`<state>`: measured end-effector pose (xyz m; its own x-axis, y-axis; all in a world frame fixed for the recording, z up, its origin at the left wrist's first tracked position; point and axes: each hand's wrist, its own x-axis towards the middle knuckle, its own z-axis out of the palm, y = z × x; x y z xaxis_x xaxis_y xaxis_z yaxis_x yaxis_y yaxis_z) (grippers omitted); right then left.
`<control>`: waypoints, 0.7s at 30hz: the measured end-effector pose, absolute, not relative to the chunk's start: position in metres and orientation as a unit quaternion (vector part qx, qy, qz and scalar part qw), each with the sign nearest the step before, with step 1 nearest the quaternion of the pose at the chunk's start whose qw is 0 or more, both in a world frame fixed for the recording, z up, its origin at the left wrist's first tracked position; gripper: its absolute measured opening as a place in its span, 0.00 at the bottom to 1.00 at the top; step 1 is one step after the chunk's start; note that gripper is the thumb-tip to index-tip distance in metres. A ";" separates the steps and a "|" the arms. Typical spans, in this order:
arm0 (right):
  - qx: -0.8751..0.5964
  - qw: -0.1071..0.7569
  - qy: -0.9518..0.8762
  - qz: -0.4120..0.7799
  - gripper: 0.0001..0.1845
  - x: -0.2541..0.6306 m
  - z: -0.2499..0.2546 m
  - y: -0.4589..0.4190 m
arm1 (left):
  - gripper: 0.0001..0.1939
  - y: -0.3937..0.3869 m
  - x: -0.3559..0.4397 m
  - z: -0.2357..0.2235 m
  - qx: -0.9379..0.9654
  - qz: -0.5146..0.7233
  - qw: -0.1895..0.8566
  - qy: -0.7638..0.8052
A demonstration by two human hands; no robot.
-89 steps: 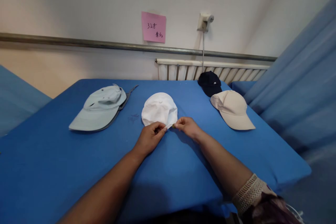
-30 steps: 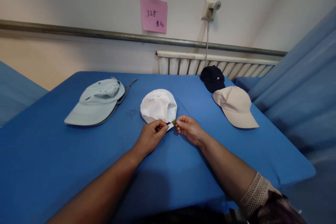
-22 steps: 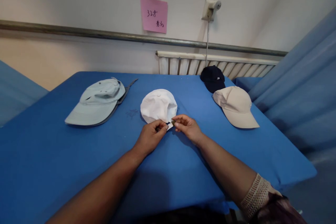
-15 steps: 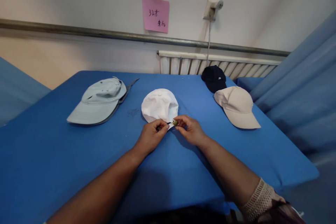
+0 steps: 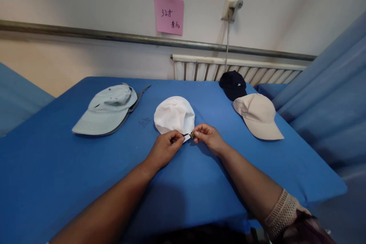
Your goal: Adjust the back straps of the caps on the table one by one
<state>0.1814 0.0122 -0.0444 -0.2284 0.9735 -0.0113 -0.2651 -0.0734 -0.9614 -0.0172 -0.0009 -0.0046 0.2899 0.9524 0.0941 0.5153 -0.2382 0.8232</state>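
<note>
A white cap lies on the blue-covered table with its back edge toward me. My left hand pinches the white adjusting strap at that edge, its fingers closed. Just to the right, my right hand is closed in a pinch on a small brass-coloured buckle at the strap's other end. Fingers partly cover both the strap and the buckle. The cap's brim is not visible.
A pale blue-grey cap rests on the left, with a darker piece beneath it. On the right are a beige cap and a navy cap. Behind the blue table are a radiator and a metal rail.
My right hand has shifted slightly right, and more of the white strap shows between my hands. My left hand stays nearly in place.
</note>
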 end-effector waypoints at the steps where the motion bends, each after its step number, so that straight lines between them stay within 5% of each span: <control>1: -0.367 0.496 -0.436 0.655 0.15 0.182 -0.043 0.012 | 0.13 -0.001 -0.017 -0.005 0.722 0.315 0.351 0.507; 9: -0.329 0.460 -0.320 0.760 0.17 0.182 -0.035 0.007 | 0.12 -0.002 -0.015 -0.004 0.718 0.326 0.365 0.495; 21: -0.342 0.478 -0.308 0.748 0.15 0.176 -0.030 0.002 | 0.12 -0.002 -0.014 -0.004 0.708 0.327 0.359 0.513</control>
